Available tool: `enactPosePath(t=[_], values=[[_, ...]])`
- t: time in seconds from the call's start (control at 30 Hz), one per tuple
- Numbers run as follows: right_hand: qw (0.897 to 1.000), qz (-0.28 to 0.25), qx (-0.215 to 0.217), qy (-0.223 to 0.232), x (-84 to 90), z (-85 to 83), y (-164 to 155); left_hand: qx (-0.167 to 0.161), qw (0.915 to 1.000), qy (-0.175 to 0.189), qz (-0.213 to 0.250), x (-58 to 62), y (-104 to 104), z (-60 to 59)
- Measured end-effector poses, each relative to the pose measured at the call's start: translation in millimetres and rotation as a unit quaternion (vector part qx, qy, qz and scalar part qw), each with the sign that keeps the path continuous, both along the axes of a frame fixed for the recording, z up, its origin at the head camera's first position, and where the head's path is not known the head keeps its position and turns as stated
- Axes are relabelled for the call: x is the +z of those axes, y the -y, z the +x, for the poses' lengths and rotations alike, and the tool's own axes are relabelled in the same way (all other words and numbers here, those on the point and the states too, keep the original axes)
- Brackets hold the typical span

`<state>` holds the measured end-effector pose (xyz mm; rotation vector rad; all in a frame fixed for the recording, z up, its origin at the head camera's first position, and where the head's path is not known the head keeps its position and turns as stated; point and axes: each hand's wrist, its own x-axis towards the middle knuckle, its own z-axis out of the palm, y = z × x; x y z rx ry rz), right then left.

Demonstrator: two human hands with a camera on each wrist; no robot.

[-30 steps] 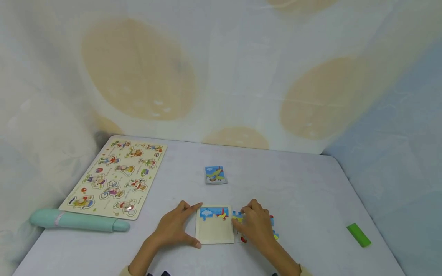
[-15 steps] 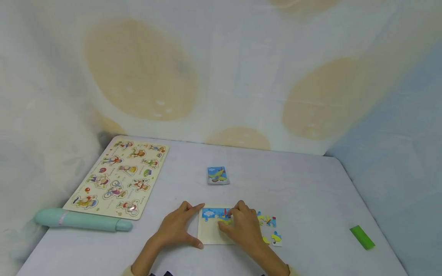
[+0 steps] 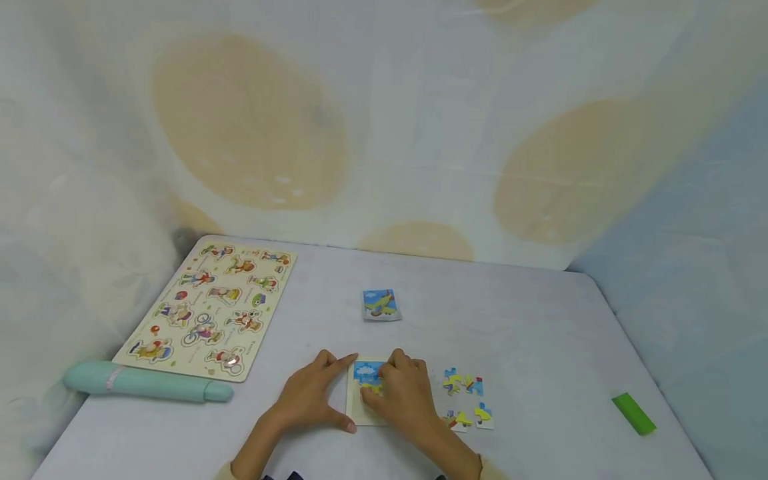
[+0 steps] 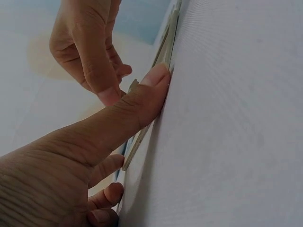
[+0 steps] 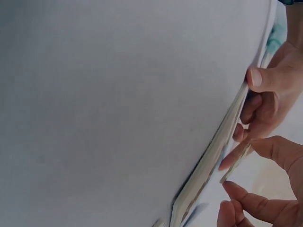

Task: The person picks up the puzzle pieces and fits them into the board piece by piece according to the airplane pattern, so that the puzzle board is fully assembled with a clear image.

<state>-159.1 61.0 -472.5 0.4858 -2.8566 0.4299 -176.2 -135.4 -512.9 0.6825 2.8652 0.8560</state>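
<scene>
My left hand point(image 3: 309, 400) braced the puzzle tray point(image 3: 355, 413) at lower centre of frame while my right hand point(image 3: 401, 395) pinched a puzzle piece point(image 5: 235, 162) just above it; misaligned tabs w/ downward pressure could've jammed the piece or skidded the tray.

Head view high above the table point(image 3: 540, 333); both wrist views table-level, sharing the puzzle tray point(image 3: 355, 410).

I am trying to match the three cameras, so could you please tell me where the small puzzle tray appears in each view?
Head: the puzzle tray lies low at centre, between both hands.
Left wrist: edge-on, a thin strip from upper centre downward, the left thumb against it.
Right wrist: edge-on, slanting down the right side.
Shared landmark: the left thumb pressing the tray's edge.
</scene>
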Motion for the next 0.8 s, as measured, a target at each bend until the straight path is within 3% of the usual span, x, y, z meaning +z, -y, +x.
enactPosePath(t=[0.57,0.8], values=[[0.998,0.063,0.026,0.009,-3.8,-0.9,13.6,0.0,1.0,0.008,0.003,0.0,0.3,-0.9],[0.995,0.092,0.049,0.0,1.4,8.3,1.3,-0.001,1.0,0.002,0.003,-1.4,0.5,-0.8]])
